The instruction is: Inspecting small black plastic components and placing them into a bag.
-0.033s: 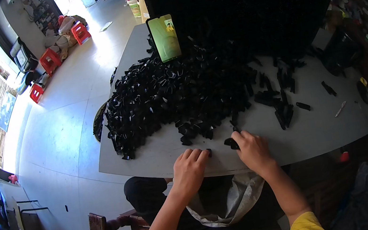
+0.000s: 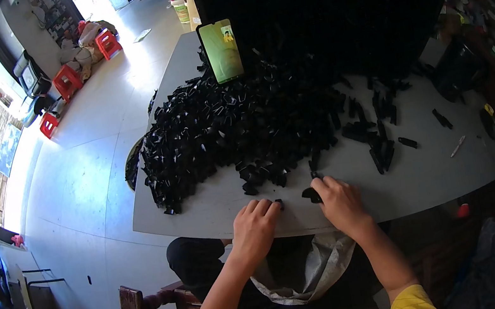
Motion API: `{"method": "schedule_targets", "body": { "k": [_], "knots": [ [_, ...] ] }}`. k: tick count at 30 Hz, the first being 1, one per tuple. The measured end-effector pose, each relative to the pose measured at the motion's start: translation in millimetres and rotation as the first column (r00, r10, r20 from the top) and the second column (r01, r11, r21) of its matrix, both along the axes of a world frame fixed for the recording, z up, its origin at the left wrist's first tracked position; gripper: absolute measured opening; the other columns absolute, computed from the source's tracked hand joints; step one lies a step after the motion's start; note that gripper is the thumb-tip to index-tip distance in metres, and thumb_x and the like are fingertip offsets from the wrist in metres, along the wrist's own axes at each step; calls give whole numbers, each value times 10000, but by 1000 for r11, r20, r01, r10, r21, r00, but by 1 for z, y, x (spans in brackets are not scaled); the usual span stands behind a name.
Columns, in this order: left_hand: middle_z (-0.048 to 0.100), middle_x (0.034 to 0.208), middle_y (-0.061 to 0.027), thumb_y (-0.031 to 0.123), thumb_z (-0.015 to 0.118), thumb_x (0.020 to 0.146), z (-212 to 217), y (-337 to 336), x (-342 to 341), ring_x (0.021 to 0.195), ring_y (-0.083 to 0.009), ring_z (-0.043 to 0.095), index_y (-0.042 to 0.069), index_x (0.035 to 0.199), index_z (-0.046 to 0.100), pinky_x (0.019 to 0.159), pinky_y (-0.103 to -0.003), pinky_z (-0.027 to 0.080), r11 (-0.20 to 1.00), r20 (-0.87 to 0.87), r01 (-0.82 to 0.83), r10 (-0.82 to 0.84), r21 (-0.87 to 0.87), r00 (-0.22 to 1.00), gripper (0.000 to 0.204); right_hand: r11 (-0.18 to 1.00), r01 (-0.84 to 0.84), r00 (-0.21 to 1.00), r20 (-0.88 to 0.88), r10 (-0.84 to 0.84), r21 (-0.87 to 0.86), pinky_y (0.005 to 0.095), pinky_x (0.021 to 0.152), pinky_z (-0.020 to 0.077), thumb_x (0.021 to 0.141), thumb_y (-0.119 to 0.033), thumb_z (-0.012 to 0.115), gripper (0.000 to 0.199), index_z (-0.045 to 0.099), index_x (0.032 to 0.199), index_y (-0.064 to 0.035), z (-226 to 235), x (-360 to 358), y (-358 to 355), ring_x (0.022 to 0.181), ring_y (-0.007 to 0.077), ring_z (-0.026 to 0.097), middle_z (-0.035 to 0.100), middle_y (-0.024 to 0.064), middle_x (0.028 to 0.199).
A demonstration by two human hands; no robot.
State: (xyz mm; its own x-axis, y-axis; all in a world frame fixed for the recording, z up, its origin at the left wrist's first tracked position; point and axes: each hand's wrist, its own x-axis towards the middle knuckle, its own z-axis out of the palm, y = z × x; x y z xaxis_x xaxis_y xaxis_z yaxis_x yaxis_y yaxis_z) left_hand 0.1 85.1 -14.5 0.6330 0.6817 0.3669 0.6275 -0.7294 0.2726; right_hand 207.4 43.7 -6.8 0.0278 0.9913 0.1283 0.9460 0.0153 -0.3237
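Observation:
Over the near edge of the grey table [image 2: 430, 175], my right hand [image 2: 340, 204] is closed, thumb and fingers pinching a small black plastic piece [image 2: 312, 195]. To its left, my left hand [image 2: 254, 227] rests at the edge with curled fingers, and a small dark piece [image 2: 280, 204] shows at its fingertips; its shape is mostly hidden. Just beyond both hands lies a large heap of small black plastic pieces [image 2: 236, 121], some with shiny edges. Longer black pieces [image 2: 381, 150] lie scattered right of the heap.
A lit phone [image 2: 222, 53] stands upright at the heap's back. A dark container [image 2: 459, 68] and a thin pale stick [image 2: 458, 146] are on the right. Grey cloth [image 2: 308, 283] hangs at my lap. Red stools [image 2: 67, 82] stand far left.
My right fingertips and the black piece in them have shifted very slightly toward me. My left hand looks unmoved.

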Motion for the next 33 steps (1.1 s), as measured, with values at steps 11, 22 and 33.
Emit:
{"method": "schedule_targets", "body": {
  "k": [11,22,33],
  "knots": [
    [589,899,-63,33,614,768,0,0,-2,845,-247,587,74,998,621,711,-351,485,999,-3,-16,16,-31,1000,234,995,-34,976,-213,53,91,439,748,488,771,64,579,307,534,1065,-13,-2,13,-32,925,376,584,549,153,1014],
    [594,965,-52,94,704,734,7,-8,9,858,-257,593,78,881,617,706,-365,497,996,80,-23,30,-85,996,172,987,-25,899,-429,92,159,381,665,498,790,7,641,277,559,1052,-32,-3,3,-47,818,348,630,609,147,894],
    [617,942,-78,52,700,725,-6,-11,21,859,-283,588,66,870,609,722,-366,490,986,297,-1,51,-168,954,172,982,-20,836,-535,118,186,352,667,507,724,33,664,348,626,1064,-32,0,2,-53,770,302,638,621,134,873]
  ]
}}
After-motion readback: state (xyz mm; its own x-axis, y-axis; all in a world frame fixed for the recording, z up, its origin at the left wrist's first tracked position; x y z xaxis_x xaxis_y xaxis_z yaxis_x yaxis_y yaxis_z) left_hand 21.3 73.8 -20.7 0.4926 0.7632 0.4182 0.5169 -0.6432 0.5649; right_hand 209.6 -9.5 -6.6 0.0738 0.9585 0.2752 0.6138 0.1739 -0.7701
